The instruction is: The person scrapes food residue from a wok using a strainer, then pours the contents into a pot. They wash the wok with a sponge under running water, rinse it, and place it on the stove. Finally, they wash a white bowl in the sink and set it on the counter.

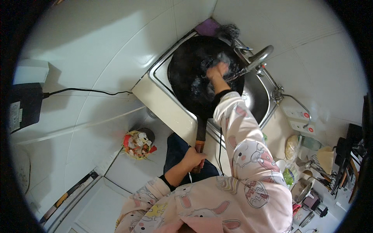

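A large black wok (186, 78) rests over the stainless steel sink (259, 99). My left hand (194, 158) is closed around its brown wooden handle (199, 145). Inside the wok is my right hand (218, 70), blurred; whether it holds anything cannot be made out. Water runs from the curved metal faucet (258, 59) beside my right wrist into the wok, and the wok's black surface looks wet and shiny.
A dark mesh scrubber (228, 31) and a purple cloth or sponge (207, 27) lie at the sink's back corner. A filled waste bin (140, 144) stands on the floor at left. Bagged food (292, 147), knives and utensils crowd the counter at right. A black cord (221, 151) hangs nearby.
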The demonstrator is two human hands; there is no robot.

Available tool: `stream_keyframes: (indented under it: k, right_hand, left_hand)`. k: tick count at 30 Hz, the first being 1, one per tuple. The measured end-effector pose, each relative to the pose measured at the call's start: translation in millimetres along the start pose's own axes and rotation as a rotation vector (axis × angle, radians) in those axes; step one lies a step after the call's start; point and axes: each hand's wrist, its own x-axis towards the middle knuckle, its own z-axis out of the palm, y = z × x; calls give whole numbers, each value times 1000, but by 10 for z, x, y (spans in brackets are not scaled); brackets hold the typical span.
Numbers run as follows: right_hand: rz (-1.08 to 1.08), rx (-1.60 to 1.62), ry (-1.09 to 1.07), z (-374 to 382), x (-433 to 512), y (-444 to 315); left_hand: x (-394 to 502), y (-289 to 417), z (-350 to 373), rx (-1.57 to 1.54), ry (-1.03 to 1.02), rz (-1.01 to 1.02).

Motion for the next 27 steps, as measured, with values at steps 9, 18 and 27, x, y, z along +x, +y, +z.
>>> stream_keyframes:
  k: [9,18,27]
  right_hand:
    - [-749,850,-210,-46,-522,-723]
    - [-890,448,-623,-79,-1571,107]
    - [-306,-708,-283,-263,-1045,806]
  left_hand:
    - [-13,36,-3,125,29,15]
    - [-69,87,57,121,90,26]
    - [-51,64,51,80,71,11]
